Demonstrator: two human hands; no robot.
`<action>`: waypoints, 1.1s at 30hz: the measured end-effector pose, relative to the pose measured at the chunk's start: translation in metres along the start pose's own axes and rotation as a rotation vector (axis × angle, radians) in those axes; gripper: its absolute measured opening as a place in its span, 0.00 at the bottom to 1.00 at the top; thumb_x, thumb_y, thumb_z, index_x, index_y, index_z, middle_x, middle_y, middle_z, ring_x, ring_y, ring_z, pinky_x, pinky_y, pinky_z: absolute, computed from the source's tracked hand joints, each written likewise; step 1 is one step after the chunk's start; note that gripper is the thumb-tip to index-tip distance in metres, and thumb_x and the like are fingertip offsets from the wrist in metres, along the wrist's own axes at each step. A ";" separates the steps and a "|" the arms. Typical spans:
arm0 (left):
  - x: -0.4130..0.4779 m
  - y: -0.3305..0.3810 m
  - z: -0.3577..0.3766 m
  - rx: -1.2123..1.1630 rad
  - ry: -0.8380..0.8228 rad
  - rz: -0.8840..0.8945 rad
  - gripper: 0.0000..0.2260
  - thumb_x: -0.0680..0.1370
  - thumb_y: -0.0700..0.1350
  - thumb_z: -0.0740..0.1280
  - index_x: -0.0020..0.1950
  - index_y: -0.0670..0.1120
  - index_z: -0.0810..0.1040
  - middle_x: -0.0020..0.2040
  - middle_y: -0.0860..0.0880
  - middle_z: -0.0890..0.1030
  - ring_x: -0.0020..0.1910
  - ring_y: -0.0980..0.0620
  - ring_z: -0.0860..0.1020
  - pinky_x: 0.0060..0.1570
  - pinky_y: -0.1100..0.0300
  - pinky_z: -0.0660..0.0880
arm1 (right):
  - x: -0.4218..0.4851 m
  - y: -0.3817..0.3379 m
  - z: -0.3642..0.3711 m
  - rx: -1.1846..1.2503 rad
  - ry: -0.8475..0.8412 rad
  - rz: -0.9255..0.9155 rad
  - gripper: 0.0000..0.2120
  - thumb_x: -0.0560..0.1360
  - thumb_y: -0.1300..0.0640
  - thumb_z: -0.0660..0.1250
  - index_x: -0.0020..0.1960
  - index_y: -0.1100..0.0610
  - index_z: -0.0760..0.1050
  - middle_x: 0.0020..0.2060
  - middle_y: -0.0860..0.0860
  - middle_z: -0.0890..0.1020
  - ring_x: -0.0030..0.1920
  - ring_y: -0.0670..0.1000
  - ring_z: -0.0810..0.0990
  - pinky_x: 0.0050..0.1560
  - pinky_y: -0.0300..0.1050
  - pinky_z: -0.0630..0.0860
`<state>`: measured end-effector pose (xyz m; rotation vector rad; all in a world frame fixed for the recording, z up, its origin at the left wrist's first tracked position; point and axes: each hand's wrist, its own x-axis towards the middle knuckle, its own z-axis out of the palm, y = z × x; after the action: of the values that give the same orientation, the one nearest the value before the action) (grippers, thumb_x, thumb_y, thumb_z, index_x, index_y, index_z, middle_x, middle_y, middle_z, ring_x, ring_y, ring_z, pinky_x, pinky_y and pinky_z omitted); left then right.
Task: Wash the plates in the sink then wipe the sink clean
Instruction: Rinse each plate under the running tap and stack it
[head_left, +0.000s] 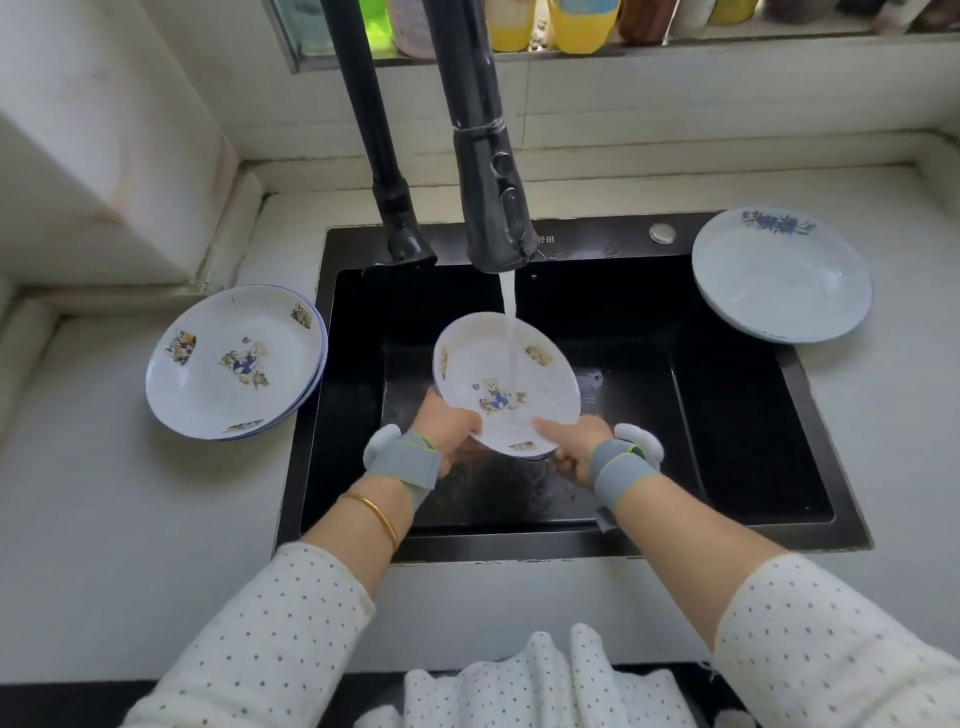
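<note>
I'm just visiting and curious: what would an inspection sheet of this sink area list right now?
Surface: pale counter around a black sink.
Job's things: bear-print plate held tilted under running water from the black faucet; stack of bear-print plates on the counter to the left; blue-flower plates to the right, overhanging the sink's rim.
Clutter: nothing seen.
Hands: left hand and right hand both grip the held plate's near rim; grey wrist bands on both.
Cables: nothing seen.
Surroundings: coloured bottles on the ledge behind.
</note>
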<state>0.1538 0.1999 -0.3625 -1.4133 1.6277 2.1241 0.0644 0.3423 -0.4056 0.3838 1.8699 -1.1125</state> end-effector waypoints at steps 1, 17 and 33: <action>0.000 0.004 -0.004 0.030 -0.051 0.001 0.28 0.71 0.25 0.58 0.67 0.46 0.68 0.60 0.41 0.78 0.57 0.36 0.77 0.53 0.39 0.77 | 0.003 -0.004 -0.007 0.008 0.028 -0.024 0.09 0.74 0.55 0.71 0.48 0.61 0.76 0.32 0.57 0.76 0.18 0.48 0.69 0.22 0.36 0.66; -0.014 0.006 0.029 -0.260 0.053 -0.076 0.28 0.70 0.24 0.55 0.67 0.44 0.63 0.61 0.38 0.75 0.57 0.32 0.77 0.47 0.42 0.79 | -0.004 -0.002 0.009 0.110 -0.089 0.067 0.12 0.77 0.58 0.68 0.37 0.57 0.68 0.16 0.49 0.71 0.11 0.41 0.62 0.16 0.25 0.59; -0.017 0.009 0.030 -0.245 0.026 -0.053 0.28 0.68 0.25 0.55 0.67 0.42 0.66 0.59 0.37 0.77 0.42 0.37 0.79 0.37 0.48 0.80 | -0.002 -0.007 0.009 0.081 -0.028 0.073 0.10 0.75 0.54 0.69 0.40 0.58 0.72 0.19 0.51 0.72 0.13 0.44 0.65 0.19 0.27 0.62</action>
<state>0.1408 0.2275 -0.3442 -1.5373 1.3581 2.3483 0.0663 0.3313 -0.4017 0.4769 1.7766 -1.1407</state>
